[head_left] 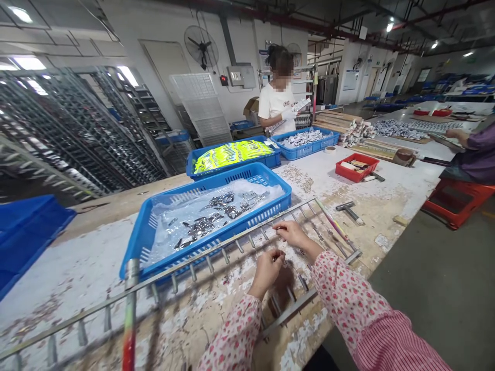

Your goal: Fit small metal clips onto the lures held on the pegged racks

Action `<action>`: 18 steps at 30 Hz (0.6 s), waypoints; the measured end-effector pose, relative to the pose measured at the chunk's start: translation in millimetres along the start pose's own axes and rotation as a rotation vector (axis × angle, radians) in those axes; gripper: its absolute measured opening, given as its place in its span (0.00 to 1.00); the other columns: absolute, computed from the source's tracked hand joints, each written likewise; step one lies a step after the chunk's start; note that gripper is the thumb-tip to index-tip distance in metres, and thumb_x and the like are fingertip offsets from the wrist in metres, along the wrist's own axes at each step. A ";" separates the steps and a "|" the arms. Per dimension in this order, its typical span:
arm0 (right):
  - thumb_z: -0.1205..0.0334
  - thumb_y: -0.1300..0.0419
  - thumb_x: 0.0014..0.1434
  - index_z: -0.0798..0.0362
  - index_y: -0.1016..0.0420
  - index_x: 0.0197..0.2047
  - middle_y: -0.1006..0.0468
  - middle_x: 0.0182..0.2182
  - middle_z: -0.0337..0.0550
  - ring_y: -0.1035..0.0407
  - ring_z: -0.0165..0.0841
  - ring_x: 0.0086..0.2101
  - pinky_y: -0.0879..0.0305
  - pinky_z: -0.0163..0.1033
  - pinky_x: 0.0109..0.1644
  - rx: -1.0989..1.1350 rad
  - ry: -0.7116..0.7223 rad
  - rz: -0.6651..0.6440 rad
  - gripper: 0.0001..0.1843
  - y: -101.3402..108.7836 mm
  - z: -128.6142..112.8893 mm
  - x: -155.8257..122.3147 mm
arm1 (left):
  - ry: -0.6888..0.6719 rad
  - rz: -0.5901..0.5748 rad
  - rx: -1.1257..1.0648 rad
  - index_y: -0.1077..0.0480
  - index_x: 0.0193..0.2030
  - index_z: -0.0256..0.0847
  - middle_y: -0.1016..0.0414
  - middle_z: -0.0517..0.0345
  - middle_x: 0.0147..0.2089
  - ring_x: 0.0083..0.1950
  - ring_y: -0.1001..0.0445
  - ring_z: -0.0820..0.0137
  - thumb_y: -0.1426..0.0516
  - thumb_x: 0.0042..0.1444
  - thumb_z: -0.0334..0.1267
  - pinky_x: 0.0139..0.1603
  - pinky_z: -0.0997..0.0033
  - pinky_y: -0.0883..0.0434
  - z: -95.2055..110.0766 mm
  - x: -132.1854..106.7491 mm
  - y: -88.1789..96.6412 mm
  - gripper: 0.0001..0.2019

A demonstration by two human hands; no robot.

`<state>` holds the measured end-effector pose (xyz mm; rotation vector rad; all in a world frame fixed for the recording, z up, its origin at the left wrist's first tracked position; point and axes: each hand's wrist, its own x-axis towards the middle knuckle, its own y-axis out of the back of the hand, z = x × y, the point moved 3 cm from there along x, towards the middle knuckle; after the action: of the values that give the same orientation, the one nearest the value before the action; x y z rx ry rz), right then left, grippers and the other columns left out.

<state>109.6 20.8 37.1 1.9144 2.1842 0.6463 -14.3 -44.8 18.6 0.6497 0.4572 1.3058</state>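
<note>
My left hand [267, 270] is closed in a pinch above the metal rack [195, 257]. Whatever lies between its fingertips is too small to make out. Just beyond it, my right hand [294, 234] reaches to the rack's far rail, thumb and fingers drawn together; what they grip, if anything, cannot be seen. The rack is a long frame with short pegs along its rails, and small dark pieces [320, 236] hang near its right end. Behind the far rail stands a blue basket [133, 232] lined with clear plastic, holding shiny dark metal pieces [204, 224].
A hammer [350, 212] lies right of the rack, near a red tray [358, 172]. Behind are a blue basket of yellow-green pieces [234, 154] and one of white pieces [303, 138]. A co-worker [280, 103] stands beyond; another person's sleeve [477, 149] shows at right.
</note>
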 end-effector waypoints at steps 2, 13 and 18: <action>0.73 0.46 0.52 0.55 0.21 0.40 0.25 0.22 0.36 0.35 0.25 0.19 0.37 0.30 0.29 0.044 -0.042 -0.017 0.16 -0.6 1.8 1.8 | 0.018 0.034 -0.003 0.25 0.30 0.35 0.24 0.55 0.27 0.29 0.29 0.68 0.50 0.52 0.39 0.33 0.71 0.38 1.6 3.4 4.3 0.14; 0.74 0.45 0.50 0.55 0.22 0.40 0.26 0.22 0.35 0.37 0.24 0.19 0.38 0.28 0.24 0.165 -0.096 0.003 0.16 -7.5 7.9 3.3 | 0.014 0.030 0.046 0.27 0.24 0.36 0.27 0.58 0.23 0.28 0.32 0.70 0.49 0.51 0.38 0.32 0.72 0.42 11.3 1.8 8.8 0.13; 0.74 0.45 0.50 0.56 0.22 0.39 0.26 0.23 0.36 0.38 0.23 0.18 0.39 0.28 0.23 0.190 -0.098 0.008 0.16 -7.4 6.2 3.9 | -0.012 0.030 0.013 0.26 0.26 0.37 0.25 0.57 0.25 0.29 0.31 0.69 0.49 0.52 0.38 0.33 0.72 0.41 12.9 2.6 7.9 0.13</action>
<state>104.7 25.3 29.0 1.9985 2.2488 0.3485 -11.2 -43.6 33.6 0.6767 0.4479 1.3279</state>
